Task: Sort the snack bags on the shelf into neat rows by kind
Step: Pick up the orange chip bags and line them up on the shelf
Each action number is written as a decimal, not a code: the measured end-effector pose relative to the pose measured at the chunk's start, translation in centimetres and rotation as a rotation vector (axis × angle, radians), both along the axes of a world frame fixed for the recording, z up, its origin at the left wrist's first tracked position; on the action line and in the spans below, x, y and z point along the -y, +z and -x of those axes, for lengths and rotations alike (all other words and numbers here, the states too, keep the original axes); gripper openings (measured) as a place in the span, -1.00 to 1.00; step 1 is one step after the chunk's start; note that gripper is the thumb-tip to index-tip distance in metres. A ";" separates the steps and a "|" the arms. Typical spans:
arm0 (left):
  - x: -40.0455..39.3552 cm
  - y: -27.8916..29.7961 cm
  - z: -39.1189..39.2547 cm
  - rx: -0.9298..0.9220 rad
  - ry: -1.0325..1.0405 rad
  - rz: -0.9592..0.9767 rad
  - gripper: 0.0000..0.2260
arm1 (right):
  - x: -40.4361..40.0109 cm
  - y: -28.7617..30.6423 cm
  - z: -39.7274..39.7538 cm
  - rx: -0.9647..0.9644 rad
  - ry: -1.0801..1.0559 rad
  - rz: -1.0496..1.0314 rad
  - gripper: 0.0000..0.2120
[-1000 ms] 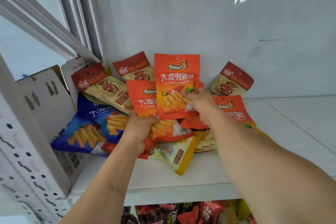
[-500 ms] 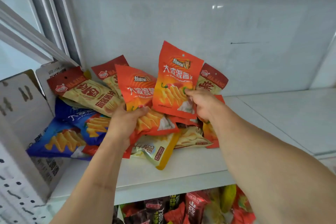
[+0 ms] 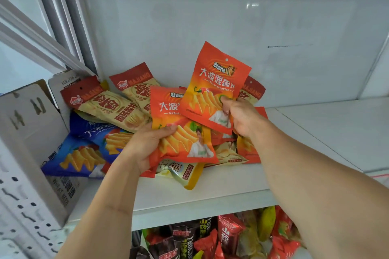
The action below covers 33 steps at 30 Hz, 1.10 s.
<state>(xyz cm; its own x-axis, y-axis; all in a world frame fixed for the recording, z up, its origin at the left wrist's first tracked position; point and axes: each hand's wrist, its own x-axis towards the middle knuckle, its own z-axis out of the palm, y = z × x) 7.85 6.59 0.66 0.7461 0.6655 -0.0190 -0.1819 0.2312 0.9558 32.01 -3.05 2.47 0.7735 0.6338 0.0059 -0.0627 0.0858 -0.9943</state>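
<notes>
A jumbled pile of snack bags lies at the back left of the white shelf (image 3: 210, 197). My right hand (image 3: 242, 116) pinches the lower right corner of an orange chip bag (image 3: 212, 90) and holds it upright above the pile. A second orange chip bag (image 3: 181, 132) is gripped at its left edge by my left hand (image 3: 145, 145); the first bag overlaps its upper right. Beige bags with red tops (image 3: 105, 107) lean against the back wall. Blue chip bags (image 3: 84, 153) lie at the left. A yellow-edged beige bag (image 3: 181, 174) pokes out under the orange ones.
A white cardboard box (image 3: 31, 132) stands at the shelf's left end against the perforated upright (image 3: 19, 206). The right part of the shelf (image 3: 326, 132) is bare white board. The shelf below holds several red, black and yellow snack packs (image 3: 221, 235).
Both hands and their orange bags shifted slightly right and up in view. The right hand's bag now tilts right and overlaps the left hand's bag more.
</notes>
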 end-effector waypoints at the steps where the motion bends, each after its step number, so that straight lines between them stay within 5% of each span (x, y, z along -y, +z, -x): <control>1: 0.1 -0.3 -0.2 0.011 -0.018 0.002 -0.76 | 0.1 0.0 0.2 -0.010 0.003 0.004 -0.86; 10: 3.5 -1.4 -3.3 0.020 -0.207 0.072 -0.60 | 4.6 0.7 -1.4 -0.243 0.067 -0.102 -0.71; 17: 10.7 -3.0 -9.3 -0.027 -0.346 0.103 -0.66 | 13.6 0.8 -9.3 -0.164 -0.241 -0.182 -0.98; 33: 31.7 -4.4 -33.4 -0.100 -0.518 0.118 -0.64 | 40.9 -2.3 -31.6 -0.140 -0.614 -0.229 -0.93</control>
